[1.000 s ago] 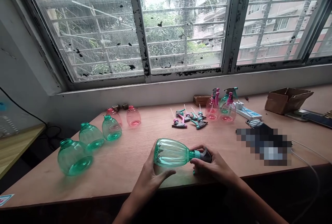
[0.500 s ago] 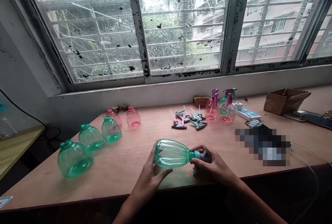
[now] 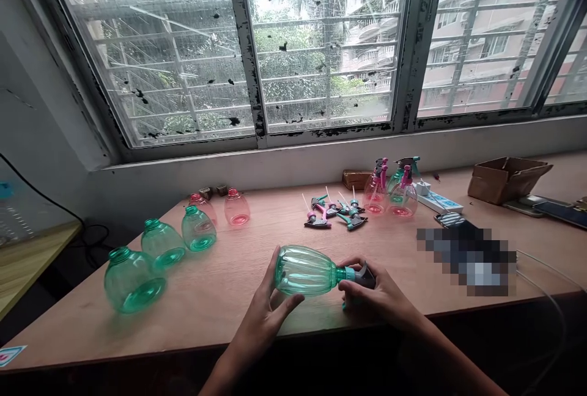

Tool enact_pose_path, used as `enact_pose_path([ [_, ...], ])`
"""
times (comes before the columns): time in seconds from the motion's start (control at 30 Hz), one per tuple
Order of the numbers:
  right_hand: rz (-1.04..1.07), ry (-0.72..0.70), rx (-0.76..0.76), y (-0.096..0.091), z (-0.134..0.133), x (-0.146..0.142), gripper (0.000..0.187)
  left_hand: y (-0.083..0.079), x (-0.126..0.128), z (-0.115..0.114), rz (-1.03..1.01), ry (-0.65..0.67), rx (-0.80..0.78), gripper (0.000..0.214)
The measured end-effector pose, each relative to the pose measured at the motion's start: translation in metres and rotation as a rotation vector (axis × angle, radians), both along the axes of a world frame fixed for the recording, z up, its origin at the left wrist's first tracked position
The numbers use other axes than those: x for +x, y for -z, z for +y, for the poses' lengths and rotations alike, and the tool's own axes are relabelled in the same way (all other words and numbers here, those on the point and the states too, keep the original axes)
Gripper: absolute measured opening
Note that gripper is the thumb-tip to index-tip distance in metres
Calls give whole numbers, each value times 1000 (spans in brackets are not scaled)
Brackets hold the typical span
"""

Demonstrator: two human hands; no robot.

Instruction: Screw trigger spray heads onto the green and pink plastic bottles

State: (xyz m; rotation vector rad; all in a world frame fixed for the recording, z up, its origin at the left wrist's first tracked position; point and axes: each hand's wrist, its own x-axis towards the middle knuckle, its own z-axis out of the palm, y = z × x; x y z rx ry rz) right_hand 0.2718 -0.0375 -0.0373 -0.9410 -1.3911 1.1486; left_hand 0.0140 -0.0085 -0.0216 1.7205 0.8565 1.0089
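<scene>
Spray head (image 3: 365, 276) partly hidden by right hand (image 3: 383, 294); sticker (image 3: 11, 355) cut by left edge; dark object (image 3: 468, 256) mostly pixelated

No legible text, brand or number anywhere in view. Only clear label: small sticker (image 3: 11, 355) at the near left corner of the wooden table (image 3: 183, 329), cut by the frame edge. Light face, blue-teal border, reddish mark inside; wording too small and angled to read. Power strip (image 3: 440, 198), white with blue socket faces: any markings too small to make out. Pixelated patch (image 3: 468, 264) over the dark device (image 3: 452, 220) at right: whatever is under it is masked. Green spray bottle (image 3: 305, 271), lying sideways: no lettering I can read.
</scene>
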Motion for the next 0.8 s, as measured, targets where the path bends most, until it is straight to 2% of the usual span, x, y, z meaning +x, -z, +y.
enact_pose_path([
  [0.13, -6, -15, 3, -3, -1, 0, 38, -1, -1, 0, 45, -51, 17, 88],
  [0.3, 0, -5, -4, -3, -1, 1, 39, -3, 0, 0, 31, 4, 25, 71],
  [0.53, 12, -16, -14, -3, 0, 1, 40, -3, 0, 2, 44, 14, 50, 68],
  [0.7, 29, -2, -23, -9, -5, -1, 39, 0, -2, 3, 122, -88, 153, 78],
  [0.8, 55, -6, -34, -10, -6, -2, 40, 0, -1, 2, 96, -37, 118, 82],
])
